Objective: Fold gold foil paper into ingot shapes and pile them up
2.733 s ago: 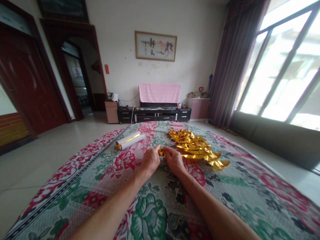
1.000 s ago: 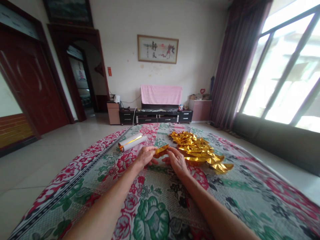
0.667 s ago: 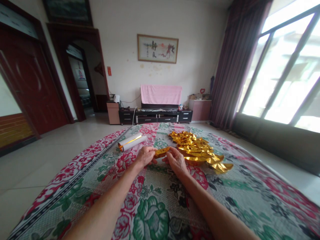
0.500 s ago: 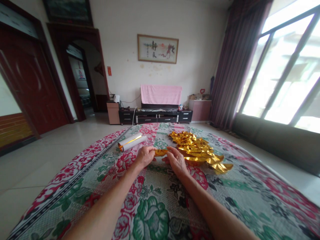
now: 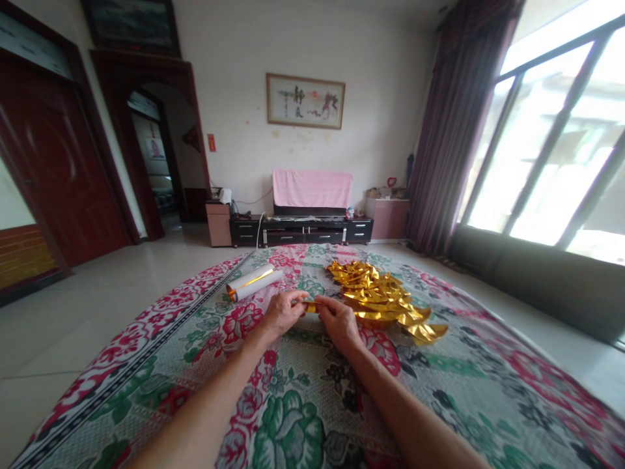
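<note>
Between my two hands is a small folded piece of gold foil paper (image 5: pixel 311 307), of which only the middle shows. My left hand (image 5: pixel 284 311) pinches its left end, and my right hand (image 5: pixel 339 320) grips its right end; the fingertips cover both ends. Just right of my right hand lies a pile of folded gold foil paper ingots (image 5: pixel 383 293), pointed at their tips and overlapping in rows. Left of my left hand rests a white roll (image 5: pixel 256 284) with gold foil showing along its side and at its near end.
A floral cloth (image 5: pixel 205 384) in red, green and white covers the round surface under my hands. Beyond it stand a low black cabinet (image 5: pixel 283 236) and a pink cloth (image 5: pixel 312 187) draped over something on top. A window (image 5: pixel 547 143) is on the right.
Both hands have drawn slightly closer together on the foil, so less of it shows and it looks narrower. The camera view has shifted a little.
</note>
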{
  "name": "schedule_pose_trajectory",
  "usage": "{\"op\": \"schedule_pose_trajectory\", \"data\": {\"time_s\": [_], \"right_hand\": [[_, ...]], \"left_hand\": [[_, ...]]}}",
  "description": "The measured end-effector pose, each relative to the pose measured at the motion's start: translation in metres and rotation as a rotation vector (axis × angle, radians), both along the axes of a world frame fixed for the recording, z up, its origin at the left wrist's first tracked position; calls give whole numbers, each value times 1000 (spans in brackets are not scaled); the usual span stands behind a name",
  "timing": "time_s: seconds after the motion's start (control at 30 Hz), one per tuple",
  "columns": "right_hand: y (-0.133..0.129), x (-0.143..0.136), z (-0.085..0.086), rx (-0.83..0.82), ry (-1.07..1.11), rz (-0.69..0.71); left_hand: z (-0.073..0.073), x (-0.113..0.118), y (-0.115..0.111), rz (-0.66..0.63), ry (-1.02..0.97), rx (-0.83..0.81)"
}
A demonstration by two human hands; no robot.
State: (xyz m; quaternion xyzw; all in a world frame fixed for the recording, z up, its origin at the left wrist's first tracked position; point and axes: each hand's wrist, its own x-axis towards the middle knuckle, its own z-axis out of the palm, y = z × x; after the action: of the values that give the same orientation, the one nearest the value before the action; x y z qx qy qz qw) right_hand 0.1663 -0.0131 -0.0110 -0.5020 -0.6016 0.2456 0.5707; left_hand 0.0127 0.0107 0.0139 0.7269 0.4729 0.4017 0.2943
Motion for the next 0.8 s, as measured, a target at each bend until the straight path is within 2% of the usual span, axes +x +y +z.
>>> {"op": "schedule_pose_trajectory", "data": {"time_s": [0.1, 0.2, 0.43, 0.63, 0.8], "right_hand": [[-1, 0, 0, 16, -23, 28], [-1, 0, 1, -35, 15, 51], [-4, -2, 7, -122, 195, 151], [-3, -3, 6, -104, 138, 137], [0, -2, 3, -117, 140, 127]], "left_hand": [[3, -1, -3, -63, -91, -204], [9, 0, -9, -125, -221, -332], [15, 1, -13, -180, -385, -444], [10, -4, -8, -165, -398, -507], [11, -3, -11, -196, -388, -527]]}}
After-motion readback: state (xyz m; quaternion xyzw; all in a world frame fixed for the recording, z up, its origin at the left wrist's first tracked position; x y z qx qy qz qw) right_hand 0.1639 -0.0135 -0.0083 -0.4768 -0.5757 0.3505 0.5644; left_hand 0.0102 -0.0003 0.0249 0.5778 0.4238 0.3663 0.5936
